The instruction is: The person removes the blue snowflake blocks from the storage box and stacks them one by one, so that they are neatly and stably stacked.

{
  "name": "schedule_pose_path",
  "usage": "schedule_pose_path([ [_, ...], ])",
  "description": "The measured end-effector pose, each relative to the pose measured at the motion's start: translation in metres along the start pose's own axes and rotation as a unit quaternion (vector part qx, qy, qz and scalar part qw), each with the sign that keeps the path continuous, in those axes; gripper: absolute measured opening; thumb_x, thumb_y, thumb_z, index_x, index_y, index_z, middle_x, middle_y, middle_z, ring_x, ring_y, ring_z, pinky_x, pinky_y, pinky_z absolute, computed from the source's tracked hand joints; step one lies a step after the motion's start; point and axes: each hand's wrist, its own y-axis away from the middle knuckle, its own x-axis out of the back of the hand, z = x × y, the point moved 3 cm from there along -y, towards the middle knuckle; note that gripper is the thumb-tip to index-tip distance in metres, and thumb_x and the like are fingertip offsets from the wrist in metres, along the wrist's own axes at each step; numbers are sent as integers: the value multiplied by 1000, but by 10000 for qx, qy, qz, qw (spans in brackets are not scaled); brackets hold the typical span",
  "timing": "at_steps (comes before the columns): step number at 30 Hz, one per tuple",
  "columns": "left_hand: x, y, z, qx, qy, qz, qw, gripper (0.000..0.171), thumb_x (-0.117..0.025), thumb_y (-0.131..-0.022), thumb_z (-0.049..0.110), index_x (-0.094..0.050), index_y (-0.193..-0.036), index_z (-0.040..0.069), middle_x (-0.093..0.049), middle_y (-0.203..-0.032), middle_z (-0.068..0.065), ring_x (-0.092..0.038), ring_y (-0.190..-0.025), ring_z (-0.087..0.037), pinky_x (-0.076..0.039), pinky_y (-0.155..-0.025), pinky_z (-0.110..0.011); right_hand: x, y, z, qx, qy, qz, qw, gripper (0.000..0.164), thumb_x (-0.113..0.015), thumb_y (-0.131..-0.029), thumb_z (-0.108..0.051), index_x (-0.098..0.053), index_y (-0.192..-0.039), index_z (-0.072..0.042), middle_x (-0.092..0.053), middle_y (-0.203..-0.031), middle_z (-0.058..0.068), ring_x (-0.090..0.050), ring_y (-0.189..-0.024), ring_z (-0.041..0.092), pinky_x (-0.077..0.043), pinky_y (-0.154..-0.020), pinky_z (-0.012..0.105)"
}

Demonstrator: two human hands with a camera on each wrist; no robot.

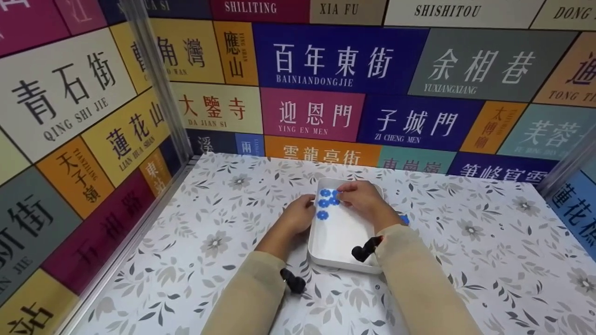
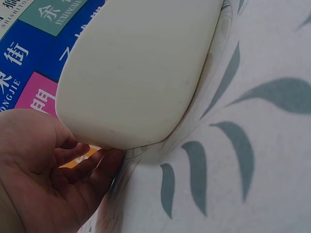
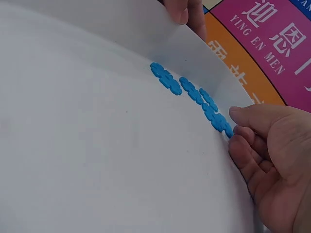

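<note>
Clearly, from the head view, wall signs (image 1: 340, 60) read BAINIANDONGJIE, YING EN MEN and ZI CHENG MEN; below, blue flower-shaped pieces (image 1: 323, 203) lie along the left wall of a white tray (image 1: 342, 239), toward its far end. By the left wrist, the left hand (image 2: 58, 177) grips the tray's edge, fingers bent. By the right wrist, YING EN MEN reads again; the right hand (image 3: 277, 158) has curled fingers, tips at the endmost piece (image 3: 229, 130), though I can't tell whether they pinch it.
</note>
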Motion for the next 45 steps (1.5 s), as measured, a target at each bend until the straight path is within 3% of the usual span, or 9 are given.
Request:
schedule_pose_path([
  [6,1,1,1,-18,64,-62,10000,50,-45,-112,28,-49,-161,17,-55,-162,-12,-48,-155,-32,-34,-132,-51,-2,-1,0,104,473,-168,9987,27,-78,-97,-24,-78,-123,-17,-75,-124,6,-65,-110,22,-57,-98,32],
  [11,1,-1,0,-45,-21,-44,10000,50,-46,-112,28,-49,-160,17,-56,-161,-12,-49,-153,-32,-35,-131,-51,-2,-1,0,147,742,-221,9969,29,-82,-94,-26,-79,-122,-21,-75,-123,4,-63,-114,24,-52,-108,39],
  [23,-1,-2,-2,63,-17,-16,10000,50,-46,-112,28,-49,-161,19,-56,-162,-11,-49,-153,-32,-35,-131,-52,-5,2,-1,164,802,-414,9958,35,-85,-88,-17,-80,-122,-20,-73,-116,7,-63,-108,24,-52,-100,36],
  [28,-1,0,-2,-72,-8,12,10000,50,-47,-112,27,-49,-161,17,-57,-160,-13,-52,-151,-33,-38,-130,-51,-5,3,-3,63,1092,-477,9928,33,-84,-89,-21,-81,-121,-22,-75,-119,7,-65,-111,25,-52,-106,39],
  [34,-2,2,-2,-214,194,64,9996,49,-48,-111,24,-51,-159,13,-59,-157,-15,-53,-149,-35,-38,-129,-53,-6,5,-7,349,1468,-433,9876,34,-81,-89,-23,-81,-123,-19,-76,-116,7,-64,-106,23,-54,-100,38],
  [40,-2,2,-1,-182,219,58,9996,49,-48,-111,25,-51,-159,15,-57,-159,-15,-52,-151,-35,-37,-130,-53,-5,6,-6,281,1186,-365,9919,30,-85,-88,-21,-77,-116,-15,-69,-106,5,-60,-100,22,-52,-94,34],
  [45,-2,1,0,-126,152,75,9998,49,-47,-111,25,-50,-159,16,-57,-160,-14,-51,-152,-34,-36,-130,-53,-2,4,-4,232,869,-294,9955,21,-79,-95,-21,-78,-116,-17,-72,-111,5,-61,-103,22,-53,-94,32],
])
